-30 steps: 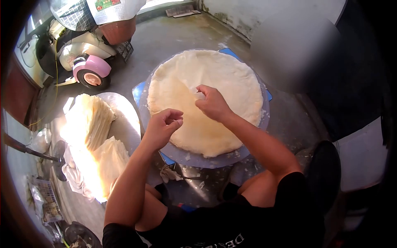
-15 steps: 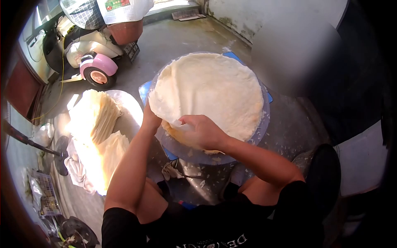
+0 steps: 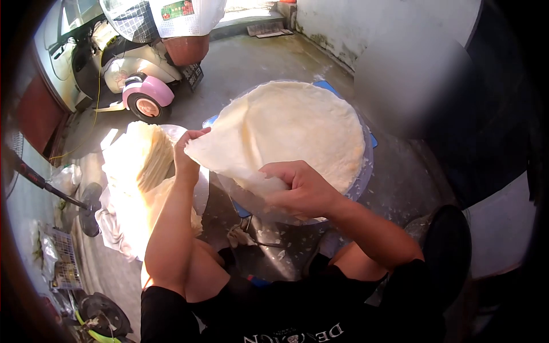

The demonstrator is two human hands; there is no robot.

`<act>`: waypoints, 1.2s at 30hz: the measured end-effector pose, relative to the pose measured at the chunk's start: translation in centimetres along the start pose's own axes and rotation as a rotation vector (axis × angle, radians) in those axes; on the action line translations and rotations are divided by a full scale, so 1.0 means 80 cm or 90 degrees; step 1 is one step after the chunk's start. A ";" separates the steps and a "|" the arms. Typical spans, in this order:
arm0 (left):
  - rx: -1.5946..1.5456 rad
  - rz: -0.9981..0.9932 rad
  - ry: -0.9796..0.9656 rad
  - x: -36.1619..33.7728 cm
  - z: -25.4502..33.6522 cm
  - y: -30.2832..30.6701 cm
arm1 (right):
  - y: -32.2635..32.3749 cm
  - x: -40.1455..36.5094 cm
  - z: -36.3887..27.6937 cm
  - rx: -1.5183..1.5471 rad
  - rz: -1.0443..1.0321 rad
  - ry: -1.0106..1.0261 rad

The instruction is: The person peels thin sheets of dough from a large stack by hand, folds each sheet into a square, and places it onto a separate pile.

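Note:
A round stack of thin, pale dough sheets [image 3: 309, 131] lies on a round grey board [image 3: 366, 174] in front of me. The top dough sheet [image 3: 220, 150] is peeled up along its left side and stretches toward me, thin and slightly see-through. My left hand [image 3: 189, 151] pinches its left edge, fingers closed. My right hand [image 3: 306, 191] is closed on the sheet's near edge, thumb and fingers together. Left of my left arm, a tall pile of folded sheets [image 3: 140, 160] rests on a pale round tray [image 3: 201, 191], partly hidden by my forearm.
Blue corners of a support [image 3: 326, 86] stick out under the board. A scooter with a pink wheel cover [image 3: 148, 88] stands at the back left. A plastic basket [image 3: 67, 260] sits at lower left, a black round seat [image 3: 448, 251] at right. Pale scraps dot the floor.
My left hand has moved left and up, drawing the sheet's edge farther off the stack. My right hand has shifted slightly right, still gripping the near edge. The view has tilted a little.

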State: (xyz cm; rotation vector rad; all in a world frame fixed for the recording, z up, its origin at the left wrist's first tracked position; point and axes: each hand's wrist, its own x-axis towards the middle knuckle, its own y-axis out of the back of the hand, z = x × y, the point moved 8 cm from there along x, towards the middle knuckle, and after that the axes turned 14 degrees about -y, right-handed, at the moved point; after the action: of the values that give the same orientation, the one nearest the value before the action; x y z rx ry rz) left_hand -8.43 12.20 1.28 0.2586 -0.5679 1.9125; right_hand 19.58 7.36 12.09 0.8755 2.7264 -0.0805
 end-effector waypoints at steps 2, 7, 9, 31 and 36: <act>0.125 -0.006 -0.156 0.008 0.052 0.019 | 0.002 -0.012 -0.011 0.012 -0.008 -0.001; 0.340 0.003 -0.315 0.016 0.203 -0.001 | 0.006 -0.046 -0.059 0.090 -0.030 0.049; 0.319 -0.050 -0.373 0.030 0.255 -0.011 | 0.014 -0.059 -0.085 0.138 -0.024 0.108; 0.525 -0.163 -0.552 0.236 0.318 -0.224 | 0.319 -0.123 -0.252 -0.275 0.671 0.388; 0.475 -0.127 -0.646 0.149 0.323 -0.240 | 0.294 -0.181 -0.195 -0.293 0.740 0.467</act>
State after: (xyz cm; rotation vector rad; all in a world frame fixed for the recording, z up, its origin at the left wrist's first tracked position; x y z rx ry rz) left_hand 2.15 14.98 33.79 1.7490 -0.4017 1.6209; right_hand 40.65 20.50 31.81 2.4367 2.0559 1.2128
